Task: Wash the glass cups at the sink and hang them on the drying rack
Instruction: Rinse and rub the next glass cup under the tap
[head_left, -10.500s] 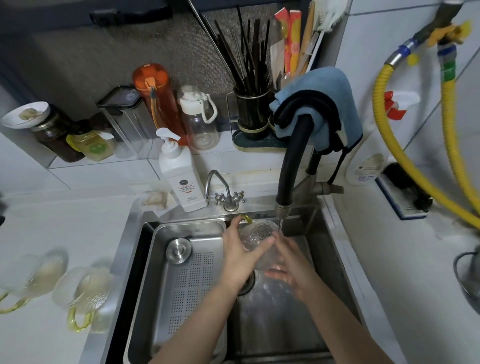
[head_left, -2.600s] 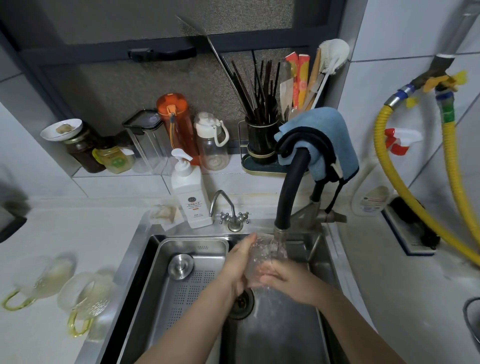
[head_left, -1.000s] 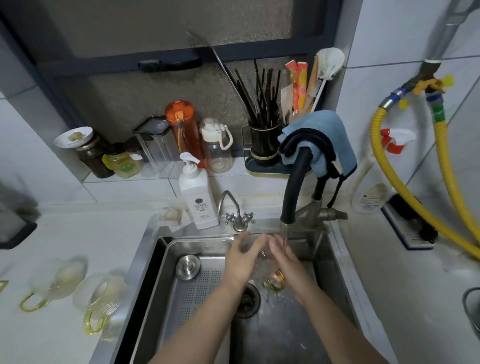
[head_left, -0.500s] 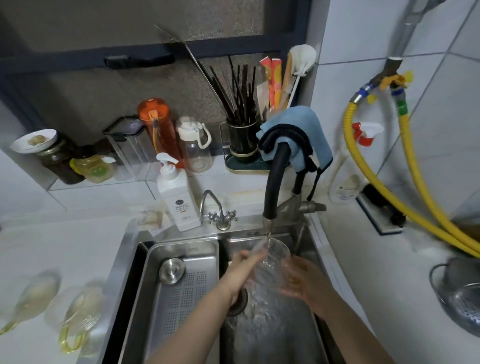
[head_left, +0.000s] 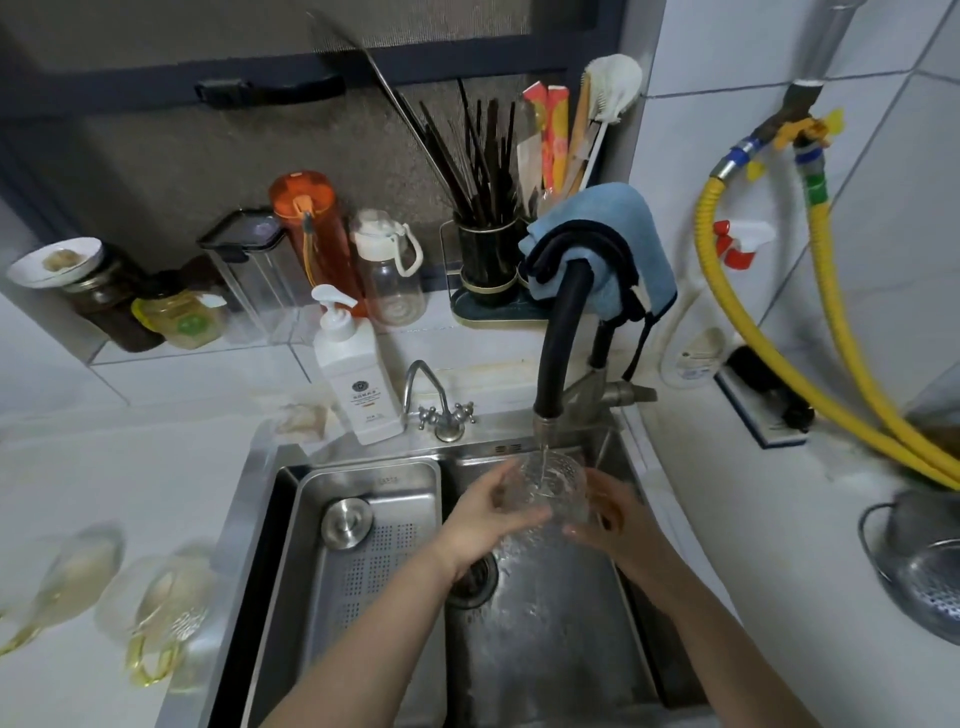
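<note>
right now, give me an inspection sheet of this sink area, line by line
surface: steel sink, wet; drain tray in its left part; white counter.
job's things: glass cup under the running tap; two cups lying on the counter, left.
clutter: soap bottle, jars and bottles on the ledge, utensil holder, blue cloth, colander.
grippers: left hand and right hand hold the cup.
cables: yellow hoses, right.
surroundings: tiled wall; drying rack not seen.
</note>
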